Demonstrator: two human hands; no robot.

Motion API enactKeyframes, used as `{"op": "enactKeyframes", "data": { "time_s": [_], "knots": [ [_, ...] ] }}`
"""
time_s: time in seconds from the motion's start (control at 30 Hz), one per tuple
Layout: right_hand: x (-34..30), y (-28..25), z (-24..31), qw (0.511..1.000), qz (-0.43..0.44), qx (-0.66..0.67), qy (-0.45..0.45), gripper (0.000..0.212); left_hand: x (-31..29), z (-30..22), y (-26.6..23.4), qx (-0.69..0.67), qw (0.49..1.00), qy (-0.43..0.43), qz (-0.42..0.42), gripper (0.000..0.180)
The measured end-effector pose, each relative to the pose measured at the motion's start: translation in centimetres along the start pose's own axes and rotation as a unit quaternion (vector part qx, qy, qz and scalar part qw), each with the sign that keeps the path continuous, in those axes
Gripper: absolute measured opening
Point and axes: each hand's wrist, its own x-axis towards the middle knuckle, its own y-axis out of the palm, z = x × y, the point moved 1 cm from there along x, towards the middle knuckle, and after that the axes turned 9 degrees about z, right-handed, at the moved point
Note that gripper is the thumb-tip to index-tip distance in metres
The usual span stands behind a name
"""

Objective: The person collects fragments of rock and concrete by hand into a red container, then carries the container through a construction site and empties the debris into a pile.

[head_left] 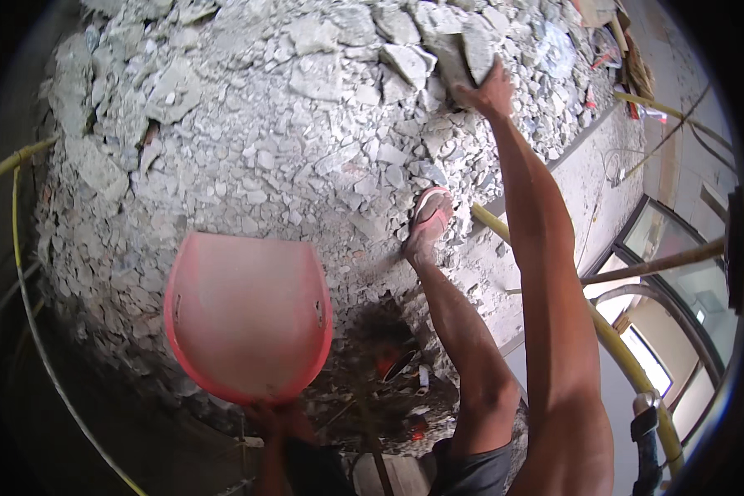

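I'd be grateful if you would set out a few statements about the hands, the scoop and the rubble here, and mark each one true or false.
1. The left hand is at the lower rim of the scoop. True.
2. The scoop is bright green. False: it is pinkish red, with a pale, dusty inside.
3. The right hand reaches out to a grey slab near the top of the picture. True.
4. The right foot is bare. False: it wears a sandal.
5. The rubble is made up of pieces all the same size. False: small bits lie among much larger chunks.
6. A yellow pole runs through the right part of the picture. True.
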Motion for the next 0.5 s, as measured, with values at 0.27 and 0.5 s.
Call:
{"op": "enactKeyframes", "data": {
  "time_s": [0.27, 0.5],
  "knots": [
    [-0.2, 3.1, -5.2, 0.988, 0.039, 0.142, -0.041, 0.094, -1.6, 1.9, -2.4, 0.059, 0.996, -0.066, 0.018, 0.046],
    [-15.8, -2.0, 5.3, 0.859, 0.265, 0.407, -0.159, 0.056, -2.1, 5.1, -7.7, -0.052, 0.995, -0.084, 0.032, 0.035]
  ]
}}
